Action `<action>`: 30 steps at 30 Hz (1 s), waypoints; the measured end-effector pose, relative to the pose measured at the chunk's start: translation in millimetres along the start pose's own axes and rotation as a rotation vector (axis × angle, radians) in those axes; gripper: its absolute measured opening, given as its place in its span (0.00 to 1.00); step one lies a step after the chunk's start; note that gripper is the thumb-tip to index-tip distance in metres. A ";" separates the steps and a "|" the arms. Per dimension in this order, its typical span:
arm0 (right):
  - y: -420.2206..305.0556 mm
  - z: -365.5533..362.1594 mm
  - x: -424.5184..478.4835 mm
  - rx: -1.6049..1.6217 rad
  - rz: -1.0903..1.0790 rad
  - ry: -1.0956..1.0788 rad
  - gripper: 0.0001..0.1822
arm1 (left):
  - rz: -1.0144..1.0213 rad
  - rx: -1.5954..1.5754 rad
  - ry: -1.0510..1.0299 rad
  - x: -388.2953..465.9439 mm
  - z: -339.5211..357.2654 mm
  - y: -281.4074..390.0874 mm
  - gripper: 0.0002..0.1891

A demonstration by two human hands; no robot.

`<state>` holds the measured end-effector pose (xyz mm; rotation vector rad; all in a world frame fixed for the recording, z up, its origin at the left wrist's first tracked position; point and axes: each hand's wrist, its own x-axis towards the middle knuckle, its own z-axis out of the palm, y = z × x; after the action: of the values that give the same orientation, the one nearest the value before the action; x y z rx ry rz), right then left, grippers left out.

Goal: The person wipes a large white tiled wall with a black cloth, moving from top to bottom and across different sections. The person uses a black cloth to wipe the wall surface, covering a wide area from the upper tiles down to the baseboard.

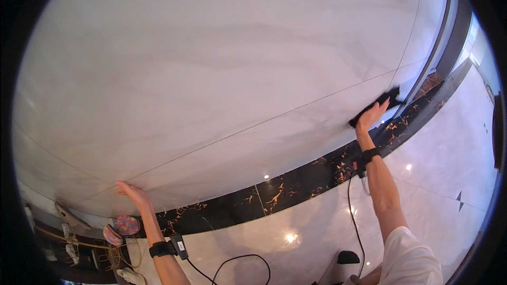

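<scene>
Near the right end of a pale marbled wall panel (pixel 222 87), my right hand (pixel 372 115) presses a black cloth (pixel 380 105) against the surface, close to a dark vertical frame. The cloth lies under the palm and fingers, and its edges look slightly blurred. My left hand (pixel 132 194) rests at the lower left of the panel, with its fingertips on or close to a thin joint line, and no object shows in it. Both wrists carry black straps with small devices and black cables.
A black marble border (pixel 222 215) with orange veins runs along the panel's foot. Pale glossy floor tiles (pixel 317 221) lie below it, crossed by a black cable (pixel 354 217). Colourful patterned items (pixel 127 225) and a dark rack (pixel 75 261) stand at the lower left.
</scene>
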<state>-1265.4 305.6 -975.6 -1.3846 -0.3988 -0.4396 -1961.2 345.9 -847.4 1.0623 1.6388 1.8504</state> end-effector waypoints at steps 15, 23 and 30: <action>-237.4 39.7 -452.8 0.750 1.895 0.121 0.31 | -0.083 0.085 -0.084 -18.2 -9.0 10.4 0.50; -401.2 45.2 -528.4 1.064 2.731 -0.506 0.33 | -0.136 0.135 -0.005 -23.4 -7.0 48.5 0.48; -290.5 17.2 -436.9 0.971 2.410 -0.585 0.29 | 0.087 0.248 0.195 24.4 -31.9 39.5 0.44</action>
<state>-1789.8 312.6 -952.7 -0.2196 0.6762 1.8899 -1994.6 336.8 -803.0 1.0965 2.0072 1.8928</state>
